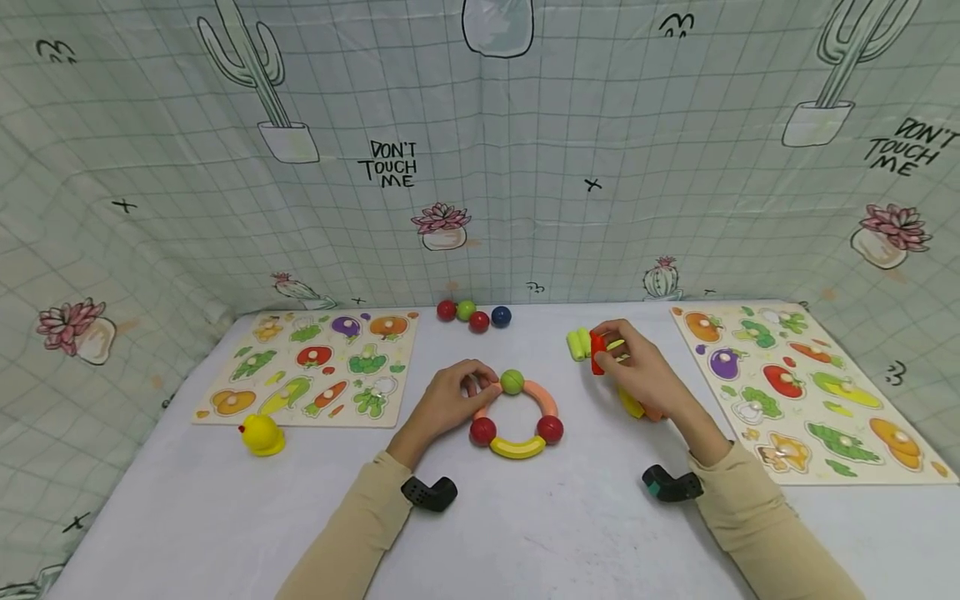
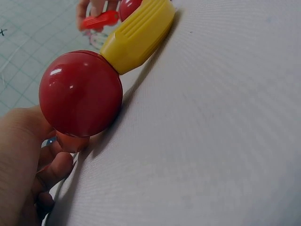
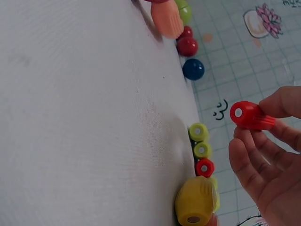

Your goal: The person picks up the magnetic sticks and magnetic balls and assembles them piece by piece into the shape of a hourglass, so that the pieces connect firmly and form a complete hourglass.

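Observation:
A ring of toy pieces lies on the table: a green ball, two red balls, a yellow curved rod at the front and orange curved rods at the sides. My left hand pinches the left orange curved rod, mostly hidden by the fingers and a red ball. Right of the ring, my right hand holds a short red rod between thumb and fingers, raised off the table. Light green rods, another red rod and yellow curved pieces lie below it.
Loose red, green and blue balls sit at the back edge. Vegetable puzzle boards lie at left and right. A yellow rubber duck stands by the left board's front edge. Patterned cloth hangs behind the table.

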`<state>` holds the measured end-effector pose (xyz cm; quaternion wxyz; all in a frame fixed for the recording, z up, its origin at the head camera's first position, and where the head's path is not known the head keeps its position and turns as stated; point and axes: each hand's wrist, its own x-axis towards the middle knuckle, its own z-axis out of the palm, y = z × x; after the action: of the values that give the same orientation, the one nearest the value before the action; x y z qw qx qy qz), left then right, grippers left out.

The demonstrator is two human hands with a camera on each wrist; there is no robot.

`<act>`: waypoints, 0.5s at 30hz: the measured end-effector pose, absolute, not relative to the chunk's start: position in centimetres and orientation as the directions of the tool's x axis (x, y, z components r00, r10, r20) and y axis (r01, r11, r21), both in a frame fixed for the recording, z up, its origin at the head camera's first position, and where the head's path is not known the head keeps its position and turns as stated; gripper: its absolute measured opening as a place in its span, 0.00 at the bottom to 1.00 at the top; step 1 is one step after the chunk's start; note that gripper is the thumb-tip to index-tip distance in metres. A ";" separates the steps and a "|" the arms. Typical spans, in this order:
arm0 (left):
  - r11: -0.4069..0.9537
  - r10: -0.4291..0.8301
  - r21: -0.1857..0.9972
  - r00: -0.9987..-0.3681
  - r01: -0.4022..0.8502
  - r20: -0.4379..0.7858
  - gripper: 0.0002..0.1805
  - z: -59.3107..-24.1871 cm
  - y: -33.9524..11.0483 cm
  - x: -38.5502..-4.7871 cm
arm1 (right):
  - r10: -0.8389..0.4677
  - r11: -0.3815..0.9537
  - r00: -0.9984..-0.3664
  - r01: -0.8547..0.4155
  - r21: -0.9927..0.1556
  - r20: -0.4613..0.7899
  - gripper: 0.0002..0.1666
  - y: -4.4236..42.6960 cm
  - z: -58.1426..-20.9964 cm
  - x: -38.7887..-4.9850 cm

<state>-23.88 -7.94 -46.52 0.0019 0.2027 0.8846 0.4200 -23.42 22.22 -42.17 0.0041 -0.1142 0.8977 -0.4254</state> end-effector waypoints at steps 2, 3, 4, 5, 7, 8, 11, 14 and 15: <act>0.569 0.359 0.741 -0.918 0.357 0.167 0.09 -46.6 -8.0 -23.9 | -0.215 0.608 -0.973 -0.204 -0.767 0.088 0.23 22.0 -42.1 -23.2; 0.570 0.359 0.741 -0.919 0.356 0.165 0.09 -46.5 -8.0 -23.9 | -0.218 0.606 -0.972 -0.205 -0.768 0.088 0.23 21.9 -42.1 -23.2; 0.571 0.359 0.741 -0.919 0.354 0.162 0.09 -46.5 -8.0 -23.9 | -0.221 0.605 -0.971 -0.207 -0.769 0.087 0.23 21.8 -42.1 -23.1; 0.572 0.359 0.740 -0.919 0.353 0.161 0.09 -46.5 -8.0 -23.9 | -0.224 0.605 -0.971 -0.209 -0.768 0.087 0.24 21.7 -42.1 -23.0; 0.573 0.358 0.741 -0.920 0.350 0.157 0.09 -46.4 -8.1 -23.9 | -0.234 0.606 -0.968 -0.220 -0.764 0.093 0.24 21.4 -42.0 -22.8; 0.573 0.358 0.742 -0.921 0.348 0.156 0.09 -46.4 -8.1 -23.9 | -0.239 0.607 -0.966 -0.226 -0.762 0.097 0.24 21.3 -42.0 -22.7; 0.576 0.360 0.740 -0.920 0.349 0.153 0.09 -46.4 -8.1 -23.9 | -0.250 0.616 -0.962 -0.248 -0.747 0.113 0.24 21.1 -41.9 -22.4; 0.576 0.363 0.740 -0.919 0.349 0.151 0.09 -46.5 -8.0 -23.9 | -0.262 0.615 -0.959 -0.254 -0.747 0.111 0.23 21.1 -41.8 -22.3; 0.575 0.364 0.740 -0.919 0.349 0.150 0.09 -46.5 -8.0 -23.9 | -0.267 0.613 -0.958 -0.253 -0.748 0.105 0.22 21.1 -41.8 -22.2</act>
<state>-23.93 -8.00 -46.45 0.0090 0.2006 0.8875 0.4147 -22.22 21.09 -41.78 0.0085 -0.1447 0.8981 -0.4152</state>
